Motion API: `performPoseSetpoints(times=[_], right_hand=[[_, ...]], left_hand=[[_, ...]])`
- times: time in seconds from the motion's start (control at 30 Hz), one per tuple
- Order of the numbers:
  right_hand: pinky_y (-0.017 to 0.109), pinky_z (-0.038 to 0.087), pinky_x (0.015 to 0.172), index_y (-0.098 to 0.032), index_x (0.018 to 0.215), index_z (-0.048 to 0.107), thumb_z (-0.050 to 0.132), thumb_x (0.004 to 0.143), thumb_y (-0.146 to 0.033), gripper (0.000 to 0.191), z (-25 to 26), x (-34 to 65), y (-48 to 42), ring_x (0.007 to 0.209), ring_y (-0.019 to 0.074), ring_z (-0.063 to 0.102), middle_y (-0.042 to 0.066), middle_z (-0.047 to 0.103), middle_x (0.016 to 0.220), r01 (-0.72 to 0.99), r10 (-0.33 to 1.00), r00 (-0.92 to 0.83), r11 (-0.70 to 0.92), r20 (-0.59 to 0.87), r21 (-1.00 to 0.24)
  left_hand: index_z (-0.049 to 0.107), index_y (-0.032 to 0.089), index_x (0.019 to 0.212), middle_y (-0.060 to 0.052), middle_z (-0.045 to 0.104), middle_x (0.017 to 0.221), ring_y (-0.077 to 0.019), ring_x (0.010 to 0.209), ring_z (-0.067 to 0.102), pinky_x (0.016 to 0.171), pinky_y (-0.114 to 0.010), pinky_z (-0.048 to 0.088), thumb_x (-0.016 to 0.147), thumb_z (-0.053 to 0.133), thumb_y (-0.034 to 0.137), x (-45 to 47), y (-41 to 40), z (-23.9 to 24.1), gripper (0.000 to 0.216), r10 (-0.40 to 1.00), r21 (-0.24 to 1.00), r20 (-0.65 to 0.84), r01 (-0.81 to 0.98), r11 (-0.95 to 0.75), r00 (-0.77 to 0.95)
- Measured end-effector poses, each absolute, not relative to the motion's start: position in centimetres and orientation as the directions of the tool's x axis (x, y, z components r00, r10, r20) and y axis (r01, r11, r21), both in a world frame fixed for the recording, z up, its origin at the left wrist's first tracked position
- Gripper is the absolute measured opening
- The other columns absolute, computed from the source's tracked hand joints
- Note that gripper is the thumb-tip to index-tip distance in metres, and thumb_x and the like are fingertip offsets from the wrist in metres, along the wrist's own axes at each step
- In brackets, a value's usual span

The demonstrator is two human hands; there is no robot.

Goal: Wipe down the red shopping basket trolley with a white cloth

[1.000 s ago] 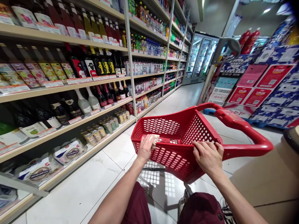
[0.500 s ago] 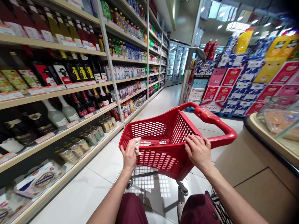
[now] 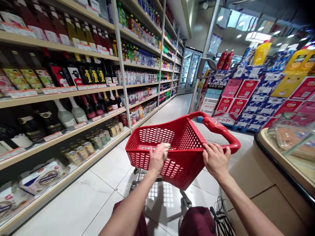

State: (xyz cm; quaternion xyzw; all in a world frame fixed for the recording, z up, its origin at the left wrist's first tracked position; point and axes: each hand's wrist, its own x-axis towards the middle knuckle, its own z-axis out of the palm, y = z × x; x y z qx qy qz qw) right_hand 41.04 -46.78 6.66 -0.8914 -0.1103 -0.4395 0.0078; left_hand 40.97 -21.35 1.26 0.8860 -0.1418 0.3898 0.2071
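Observation:
A red plastic shopping basket [image 3: 157,136] on a wheeled frame stands in the aisle in front of me. My left hand [image 3: 157,158] is closed around a small pale cloth [image 3: 166,148] and presses it against the near rim of the basket. My right hand [image 3: 216,160] grips the basket's right rim, fingers curled over the edge, just below the red handle [image 3: 222,130]. The basket looks empty inside.
Shelves of wine bottles [image 3: 73,73], cans [image 3: 81,150] and drinks run along the left. Stacked red and blue cartons [image 3: 256,95] stand at the right. A counter with a glass case [image 3: 287,141] is close on my right. Glass-door fridges [image 3: 189,70] close the aisle's far end.
My left hand with the cloth has slid rightward along the near rim. My right hand has kept its hold on the right rim. My view has shifted a little.

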Motion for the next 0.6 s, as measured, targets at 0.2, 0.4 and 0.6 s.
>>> performPoseSetpoints(times=[0.2, 0.4, 0.6], right_hand=[[0.049, 0.016, 0.096, -0.015, 0.109, 0.056, 0.036, 0.081, -0.023, 0.035, 6.9, 40.7, -49.2, 0.101, 0.0245, 0.050, 0.011, 0.061, 0.106, 0.202, 0.169, 0.544, -0.977, 0.822, 0.067], [0.046, 0.018, 0.096, -0.015, 0.108, 0.056, 0.038, 0.078, -0.021, 0.036, 6.9, 40.6, -49.6, 0.102, 0.0236, 0.049, 0.009, 0.062, 0.103, 0.225, 0.168, 0.539, -0.973, 0.826, 0.052], [0.047, 0.015, 0.097, -0.016, 0.108, 0.056, 0.037, 0.078, -0.021, 0.036, 7.1, 40.4, -49.9, 0.101, 0.0230, 0.050, 0.008, 0.063, 0.102, 0.228, 0.188, 0.542, -0.971, 0.819, 0.072]], left_hand=[[0.048, 0.022, 0.118, -0.007, 0.053, 0.124, -0.0182, 0.118, 0.044, 0.106, -0.055, 0.015, 0.087, 0.035, 0.015, 41.2, -28.0, 3.3, 0.034, -0.208, 0.258, 0.720, -0.534, -0.805, 0.662], [0.052, 0.019, 0.114, -0.009, 0.056, 0.120, -0.0180, 0.114, 0.048, 0.107, -0.052, 0.013, 0.088, 0.032, 0.015, 40.9, -29.1, 3.5, 0.033, -0.110, 0.346, 0.722, -0.495, -0.797, 0.683], [0.047, 0.020, 0.119, -0.007, 0.050, 0.127, -0.0173, 0.120, 0.042, 0.107, -0.050, 0.017, 0.088, 0.036, 0.020, 41.7, -31.6, 3.5, 0.033, -0.308, 0.189, 0.733, -0.618, -0.763, 0.606]])
